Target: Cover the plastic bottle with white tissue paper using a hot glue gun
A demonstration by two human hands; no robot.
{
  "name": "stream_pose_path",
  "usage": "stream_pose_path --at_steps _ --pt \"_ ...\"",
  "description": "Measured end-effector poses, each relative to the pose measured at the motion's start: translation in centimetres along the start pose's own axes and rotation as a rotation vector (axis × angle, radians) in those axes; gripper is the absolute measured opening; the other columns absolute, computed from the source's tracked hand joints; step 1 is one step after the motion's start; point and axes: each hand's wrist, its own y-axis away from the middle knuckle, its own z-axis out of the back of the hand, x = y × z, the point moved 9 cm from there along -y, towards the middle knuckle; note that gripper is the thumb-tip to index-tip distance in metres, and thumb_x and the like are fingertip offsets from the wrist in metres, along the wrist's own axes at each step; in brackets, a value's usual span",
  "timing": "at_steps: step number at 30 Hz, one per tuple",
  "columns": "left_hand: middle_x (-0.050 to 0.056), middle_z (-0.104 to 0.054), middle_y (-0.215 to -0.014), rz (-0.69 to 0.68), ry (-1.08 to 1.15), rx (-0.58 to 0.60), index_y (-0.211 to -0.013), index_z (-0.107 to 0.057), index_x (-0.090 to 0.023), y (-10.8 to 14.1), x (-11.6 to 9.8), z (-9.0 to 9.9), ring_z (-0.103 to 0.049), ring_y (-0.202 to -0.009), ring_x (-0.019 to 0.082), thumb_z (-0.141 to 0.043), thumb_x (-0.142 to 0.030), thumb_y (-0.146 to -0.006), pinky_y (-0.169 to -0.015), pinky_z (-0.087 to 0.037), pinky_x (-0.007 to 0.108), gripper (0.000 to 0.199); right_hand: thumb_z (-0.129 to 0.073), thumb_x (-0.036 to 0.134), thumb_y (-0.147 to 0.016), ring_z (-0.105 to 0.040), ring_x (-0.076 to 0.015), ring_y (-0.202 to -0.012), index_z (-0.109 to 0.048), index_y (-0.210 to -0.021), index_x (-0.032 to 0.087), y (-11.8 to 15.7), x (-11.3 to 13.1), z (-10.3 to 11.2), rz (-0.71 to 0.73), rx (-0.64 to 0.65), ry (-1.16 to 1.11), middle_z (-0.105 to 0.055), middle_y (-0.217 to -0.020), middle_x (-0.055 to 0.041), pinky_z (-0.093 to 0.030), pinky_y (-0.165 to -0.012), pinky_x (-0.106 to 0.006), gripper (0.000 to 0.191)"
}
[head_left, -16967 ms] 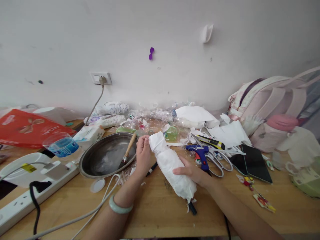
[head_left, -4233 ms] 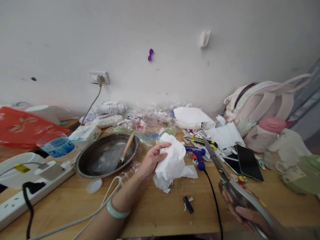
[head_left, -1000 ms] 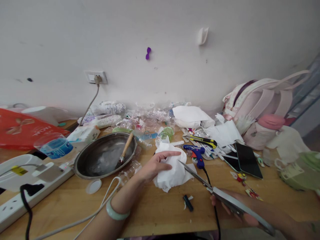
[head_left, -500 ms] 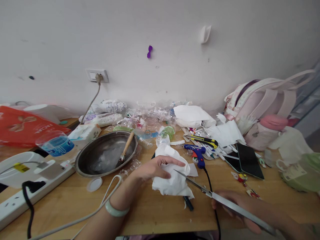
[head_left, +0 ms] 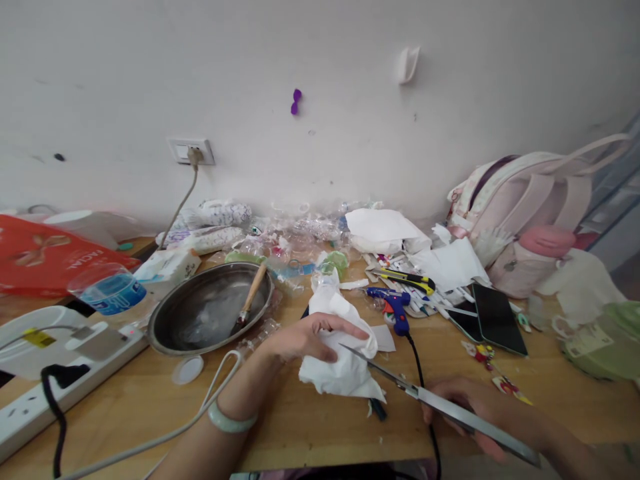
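My left hand (head_left: 313, 337) presses on a crumpled white cloth or paper piece (head_left: 340, 377) at the centre of the table, its thumb and forefinger around a fold. Long silver scissors (head_left: 415, 392) are gripped in my right hand (head_left: 465, 407), lower right. The blades point up and left, their tips over the white piece just beside my left thumb. A dark thin object (head_left: 379, 409) shows partly from under the white piece. Just right of it lies a blue glue gun (head_left: 395, 307) with a black cable.
A metal basin (head_left: 210, 307) holding a wooden-handled brush stands left of centre, near a white power strip (head_left: 75, 373). A yellow-black cutter (head_left: 405, 279), phones (head_left: 500, 320) and a pink bottle (head_left: 525, 263) lie or stand right. Plastic packaging lines the wall.
The scissors and my right hand have shifted slightly left, bringing the tips further over the white piece. The lower edge of the white piece has moved a little left. The view has shifted slightly.
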Motion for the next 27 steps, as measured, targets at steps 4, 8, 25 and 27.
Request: stream_pose_path --at_steps 4,8,25,27 --pt "0.005 -0.068 -0.107 -0.019 -0.020 -0.018 -0.101 -0.071 -0.023 0.0 -0.1 0.1 -0.061 -0.093 0.020 -0.066 -0.005 -0.055 -0.076 -0.043 0.024 0.049 -0.058 0.033 -0.066 -0.052 -0.0147 -0.063 -0.068 -0.085 0.017 0.0 0.4 0.1 -0.022 -0.031 0.028 -0.056 -0.071 -0.0009 -0.041 -0.062 -0.025 0.026" --pt "0.006 -0.068 -0.107 -0.017 -0.035 -0.026 -0.101 -0.070 -0.022 0.0 0.0 0.4 -0.061 -0.094 0.022 -0.066 -0.005 -0.053 -0.074 -0.044 0.025 0.051 -0.059 0.035 -0.065 -0.052 -0.0126 -0.059 -0.069 -0.077 0.014 -0.4 -0.2 0.0 -0.034 -0.034 0.042 -0.058 -0.071 -0.0023 -0.040 -0.056 -0.023 0.026" --pt "0.005 -0.064 -0.099 -0.107 0.182 -0.137 -0.104 -0.065 -0.021 -0.7 0.0 1.2 -0.057 -0.082 0.016 -0.074 -0.011 -0.055 -0.073 -0.042 0.025 0.051 -0.059 0.061 -0.064 -0.047 -0.0088 -0.050 -0.060 -0.067 0.014 -1.0 -1.5 -0.4 0.048 -0.038 -0.093 -0.054 -0.066 -0.0014 -0.038 -0.045 -0.019 0.048" --pt "0.005 -0.063 -0.098 -0.134 0.159 -0.210 -0.100 -0.067 -0.020 -0.8 -0.1 1.8 -0.056 -0.088 0.017 -0.075 -0.012 -0.055 -0.077 -0.041 0.025 0.046 -0.054 0.080 -0.054 -0.048 -0.0095 -0.049 -0.059 -0.072 0.014 -0.9 -1.1 -0.7 0.081 -0.016 -0.149 -0.056 -0.065 -0.0016 -0.039 -0.045 -0.020 0.068"
